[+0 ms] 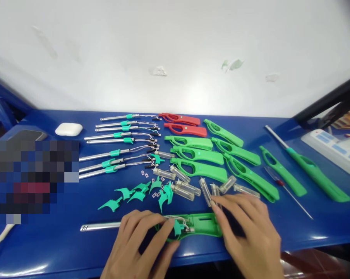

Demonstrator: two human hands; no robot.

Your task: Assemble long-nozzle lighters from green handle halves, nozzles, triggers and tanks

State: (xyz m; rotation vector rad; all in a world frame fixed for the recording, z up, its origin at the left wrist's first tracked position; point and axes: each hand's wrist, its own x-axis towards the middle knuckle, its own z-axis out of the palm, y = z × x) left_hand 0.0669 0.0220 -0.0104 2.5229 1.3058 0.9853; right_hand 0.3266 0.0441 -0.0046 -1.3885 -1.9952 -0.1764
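A green lighter half-shell [202,224] lies hollow side up near the table's front edge. A metal tube [101,226] sticks out at its left, and a teal trigger [179,228] and white wires sit inside it. My left hand [146,242] closes around the shell's handle opening, with fingertips beside the trigger. My right hand [246,228] is at the shell's right end, its thumb and index finger closed at the lower end of a clear fuel tank [215,190], which they partly hide. More clear fuel tanks [205,192] lie just beyond.
Behind lie several tube assemblies [114,135] with wires, red shells [185,130], green shells [201,155] and loose teal triggers [138,195]. At right are a screwdriver [279,182], a lighter body with its tube [317,174] and a power strip [328,143]. A white case [69,129] lies left.
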